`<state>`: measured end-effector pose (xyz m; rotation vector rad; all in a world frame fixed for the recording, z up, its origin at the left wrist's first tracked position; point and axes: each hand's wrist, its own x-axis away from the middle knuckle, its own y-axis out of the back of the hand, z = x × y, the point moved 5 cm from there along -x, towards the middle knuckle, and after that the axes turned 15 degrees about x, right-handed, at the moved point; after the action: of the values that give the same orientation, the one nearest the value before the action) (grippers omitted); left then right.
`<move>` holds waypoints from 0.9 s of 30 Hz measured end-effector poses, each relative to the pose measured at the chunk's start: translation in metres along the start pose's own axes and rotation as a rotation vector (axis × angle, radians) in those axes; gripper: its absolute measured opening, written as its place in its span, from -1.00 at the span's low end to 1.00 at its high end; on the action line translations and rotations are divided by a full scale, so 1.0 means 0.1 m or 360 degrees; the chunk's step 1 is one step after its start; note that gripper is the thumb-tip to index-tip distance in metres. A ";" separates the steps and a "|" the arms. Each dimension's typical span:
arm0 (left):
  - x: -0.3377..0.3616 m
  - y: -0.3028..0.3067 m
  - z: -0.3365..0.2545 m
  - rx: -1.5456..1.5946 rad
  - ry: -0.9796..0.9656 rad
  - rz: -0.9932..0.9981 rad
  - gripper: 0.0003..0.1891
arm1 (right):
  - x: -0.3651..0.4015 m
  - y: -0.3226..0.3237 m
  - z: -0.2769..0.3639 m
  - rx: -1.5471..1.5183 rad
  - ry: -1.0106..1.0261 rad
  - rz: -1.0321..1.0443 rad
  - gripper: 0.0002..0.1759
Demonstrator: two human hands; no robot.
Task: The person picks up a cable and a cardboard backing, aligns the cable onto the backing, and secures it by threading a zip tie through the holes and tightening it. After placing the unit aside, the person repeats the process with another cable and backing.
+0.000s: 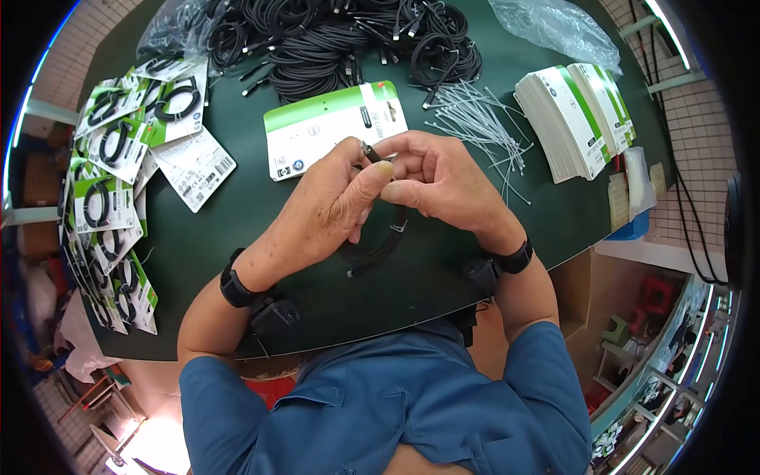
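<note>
Between my two hands, over the middle of the table, is a coiled black cable (380, 252). My left hand (321, 198) is closed on it, with a connector end sticking up by the fingertips. The fingers of my right hand (443, 182) curl in from the other side, thumb and fingers pinching near the same spot; the exact grip is partly hidden. The loop hangs below the hands, with a light tie on its right side. Just beyond my fingers lies a white and green packaging card (324, 131), flat on the table.
Black coiled cables (324, 47) are heaped at the back. White cable ties (479, 119) lie scattered to the right, beside stacks of packaging cards (558, 123). Carded cables (111, 206) pile up along the left edge. Clear plastic bags (558, 32) sit at the back of the green table (214, 269).
</note>
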<state>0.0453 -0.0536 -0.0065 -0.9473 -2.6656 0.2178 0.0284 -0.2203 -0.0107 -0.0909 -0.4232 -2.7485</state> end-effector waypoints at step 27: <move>-0.07 -0.03 -0.09 0.0781 -0.0524 -0.0156 -0.50 | 0.04 0.08 -0.08 -0.1241 0.0272 -0.0384 -0.54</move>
<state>0.0518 -0.0599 0.0014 -0.6637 -2.7240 1.0279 0.0275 -0.2307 -0.0155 0.0040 0.7380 -2.9512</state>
